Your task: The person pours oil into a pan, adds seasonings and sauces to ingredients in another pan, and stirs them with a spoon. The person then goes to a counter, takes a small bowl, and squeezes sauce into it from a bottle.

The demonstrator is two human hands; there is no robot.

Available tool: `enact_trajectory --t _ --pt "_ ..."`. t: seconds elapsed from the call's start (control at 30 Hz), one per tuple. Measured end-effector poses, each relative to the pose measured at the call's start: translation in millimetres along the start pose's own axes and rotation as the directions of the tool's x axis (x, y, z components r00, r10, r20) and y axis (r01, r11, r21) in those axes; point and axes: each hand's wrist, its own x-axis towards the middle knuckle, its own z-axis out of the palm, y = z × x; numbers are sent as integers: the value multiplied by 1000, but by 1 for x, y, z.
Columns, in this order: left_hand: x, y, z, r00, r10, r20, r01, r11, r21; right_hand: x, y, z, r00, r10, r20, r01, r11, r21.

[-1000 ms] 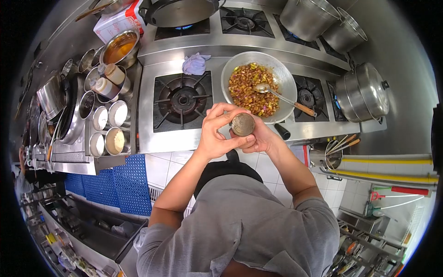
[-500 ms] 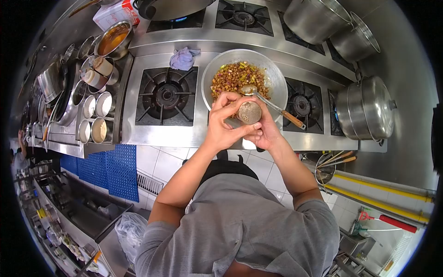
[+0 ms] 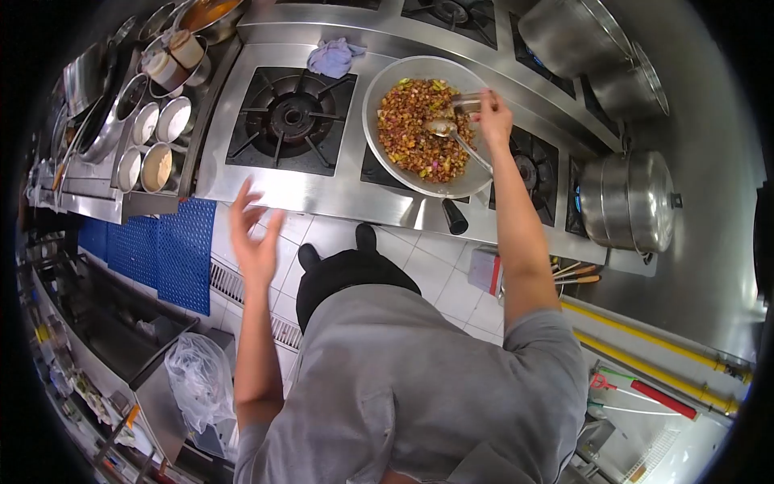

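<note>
My right hand (image 3: 495, 121) is closed around a small clear spice shaker (image 3: 466, 102), held on its side over the right part of a wide frying pan (image 3: 379, 153). In the pan lies a browned mix of diced food (image 3: 419, 149) with green and purplish bits. A metal spoon (image 3: 443, 127) rests in the food, its handle running under my right forearm, which hides the end. My left hand (image 3: 255, 242) is open and holds nothing, fingers spread in the air in front of the stove's front edge. The pan's black handle (image 3: 455, 216) points toward me.
A burner (image 3: 294, 117) sits left of the pan, with a crumpled cloth (image 3: 334, 58) behind it. White containers (image 3: 172, 119) and sauce bottles (image 3: 165, 71) stand on the left counter. A lidded steel pot (image 3: 625, 202) is at right, near a blue flame. Large pots (image 3: 572, 36) stand behind.
Both hands were together around the shaker. My left hand has let go and swung left, opening; my right hand has carried the shaker forward over the pan and tipped it. The view has shifted.
</note>
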Motion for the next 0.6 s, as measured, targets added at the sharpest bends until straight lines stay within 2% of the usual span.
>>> enact_trajectory --t 0.03,0.07,0.13,0.2,0.27,0.3,0.33,0.4,0.43,0.47,0.53,0.6 --pt "-14 -19 -25 995 -82 -60 84 996 37 4 1 5 993 -37 -113 44 997 60" --pt "-30 -37 -49 980 -162 -117 171 983 71 5 4 11 994 -37 -104 43 998 54" --pt "-65 -75 -93 922 -314 -227 321 947 -7 6 11 26 996 65 57 -64 998 -22" --pt "-92 -99 -123 883 -351 -313 354 934 -51 9 10 32 999 48 8 -48 997 -57" --pt "-105 -106 -136 870 -350 -347 362 932 -30 7 10 39 993 122 2 -121 990 -75" --pt "-109 -106 -138 865 -340 -368 350 936 -41 2 9 53 992 103 69 -104 995 1" --pt "-111 -107 -140 860 -327 -392 334 941 -52 0 6 58 992 104 76 -104 995 -3" --pt "-113 -120 -135 852 -360 -380 360 930 -74 0 1 65 989 103 -108 -75 969 234" --pt "-112 -126 -131 882 -318 -347 351 936 34 -2 1 68 991 105 -82 -91 984 153" --pt "-113 -131 -129 912 -277 -303 331 933 144 -6 4 68 991 108 -81 -95 984 151" --pt "-121 -148 -123 931 -289 -222 350 880 322 -18 -1 66 997 35 68 -36 999 6" --pt "-148 -192 -124 866 -485 -121 497 805 324 -28 0 53 993 23 114 -24 1000 8"
